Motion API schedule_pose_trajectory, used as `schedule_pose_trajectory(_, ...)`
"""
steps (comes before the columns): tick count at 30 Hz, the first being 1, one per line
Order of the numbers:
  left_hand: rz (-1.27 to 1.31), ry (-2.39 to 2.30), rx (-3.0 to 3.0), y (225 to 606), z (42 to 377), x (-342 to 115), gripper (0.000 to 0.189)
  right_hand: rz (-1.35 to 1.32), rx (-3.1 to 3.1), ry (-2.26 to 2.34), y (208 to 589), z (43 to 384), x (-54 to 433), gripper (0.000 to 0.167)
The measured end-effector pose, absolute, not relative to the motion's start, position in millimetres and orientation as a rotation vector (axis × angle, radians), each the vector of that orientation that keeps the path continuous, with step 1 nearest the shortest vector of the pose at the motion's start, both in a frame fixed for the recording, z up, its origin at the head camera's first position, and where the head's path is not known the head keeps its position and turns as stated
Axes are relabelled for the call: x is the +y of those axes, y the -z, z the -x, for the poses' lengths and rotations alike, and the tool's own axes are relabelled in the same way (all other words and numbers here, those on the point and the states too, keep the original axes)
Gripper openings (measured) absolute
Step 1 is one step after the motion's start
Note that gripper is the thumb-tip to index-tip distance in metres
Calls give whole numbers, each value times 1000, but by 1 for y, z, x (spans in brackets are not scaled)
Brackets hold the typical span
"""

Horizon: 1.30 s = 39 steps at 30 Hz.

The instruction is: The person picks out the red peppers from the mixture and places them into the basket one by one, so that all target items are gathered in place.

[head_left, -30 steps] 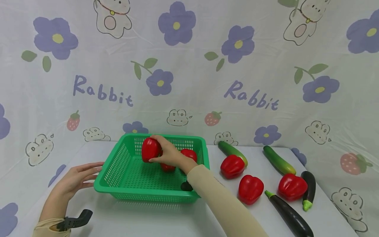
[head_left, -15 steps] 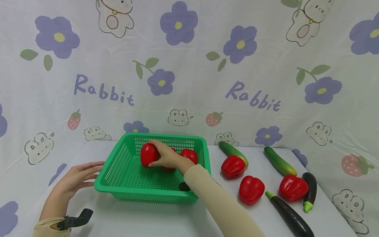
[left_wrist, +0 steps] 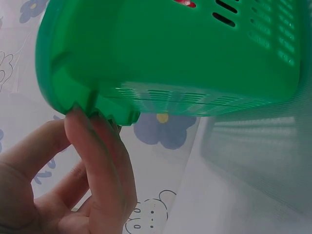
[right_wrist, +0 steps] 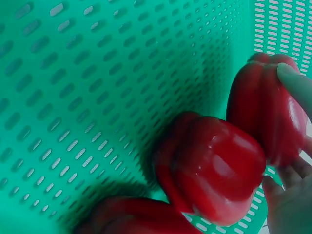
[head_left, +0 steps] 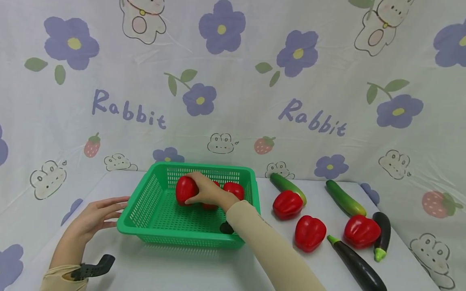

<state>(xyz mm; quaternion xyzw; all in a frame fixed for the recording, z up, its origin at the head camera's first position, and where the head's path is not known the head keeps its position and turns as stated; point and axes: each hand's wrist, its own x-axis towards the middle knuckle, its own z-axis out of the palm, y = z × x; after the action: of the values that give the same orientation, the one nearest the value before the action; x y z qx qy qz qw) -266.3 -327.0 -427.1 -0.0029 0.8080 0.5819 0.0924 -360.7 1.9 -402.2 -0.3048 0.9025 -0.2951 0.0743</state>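
Note:
My right hand (head_left: 209, 192) grips a red bell pepper (head_left: 185, 191) inside the green plastic basket (head_left: 182, 233), with the thumb on the near side. In the right wrist view this bell pepper (right_wrist: 261, 109) stands right beside another red bell pepper (right_wrist: 214, 165), and part of a third bell pepper (right_wrist: 141, 217) shows at the bottom edge. On the basket's left side, my left hand (head_left: 94, 218) touches the rim with its fingers extended. The left wrist view shows its fingertips (left_wrist: 75, 117) against the underside of the rim (left_wrist: 73, 83).
Right of the basket on the white table lie several vegetables: red bell peppers (head_left: 287, 205), two green cucumbers or zucchini (head_left: 344, 198) and two dark eggplants (head_left: 356, 262). A patterned cloth (head_left: 233, 81) hangs behind. The right sleeve (head_left: 269, 246) crosses the basket's front right corner.
My right hand has lowered the bell pepper deeper into the basket, close to the other peppers. The left hand has stayed at the rim. The head view has shifted slightly.

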Motion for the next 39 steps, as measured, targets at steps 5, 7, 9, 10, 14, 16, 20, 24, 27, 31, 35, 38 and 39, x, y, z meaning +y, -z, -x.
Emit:
schedule_pose_trajectory(5, 15, -1738, 2389, 428, 267, -328, 56, 927, 2731, 833, 403, 362, 0, 80)
schedule_pose_trajectory(7, 19, -1737, 2390, 428, 267, -328, 55, 916, 2728, 831, 403, 361, 0, 80)
schedule_pose_trajectory(9, 23, -1734, 2394, 427, 267, -328, 55, 901, 2727, 831, 402, 361, -1, 81)
schedule_pose_trajectory(10, 26, -1732, 2396, 426, 267, -328, 56, 891, 2727, 833, 402, 361, -1, 81)
schedule_pose_trajectory(14, 16, -1741, 2391, 423, 266, -328, 55, 870, 2741, 817, 403, 361, -3, 83)
schedule_pose_trajectory(16, 10, -1748, 2386, 423, 265, -328, 54, 860, 2759, 776, 404, 361, -4, 83)
schedule_pose_trajectory(20, 11, -1754, 2381, 423, 265, -328, 53, 860, 2812, 652, 405, 362, -4, 85)
schedule_pose_trajectory(24, 5, -1749, 2384, 423, 265, -328, 52, 857, 2850, 598, 405, 362, -4, 87)
schedule_pose_trajectory(27, 10, -1746, 2381, 424, 266, -328, 54, 849, 2865, 578, 405, 362, -5, 87)
schedule_pose_trajectory(31, 15, -1745, 2377, 426, 266, -328, 55, 843, 2888, 531, 407, 362, -5, 85)
schedule_pose_trajectory(35, 22, -1750, 2375, 426, 266, -328, 51, 837, 2901, 470, 406, 361, -5, 82)
schedule_pose_trajectory(38, 29, -1760, 2366, 425, 265, -328, 49, 832, 2905, 415, 406, 360, -5, 81)
schedule_pose_trajectory(39, 16, -1760, 2365, 425, 265, -329, 48, 830, 2907, 401, 405, 359, -5, 80)
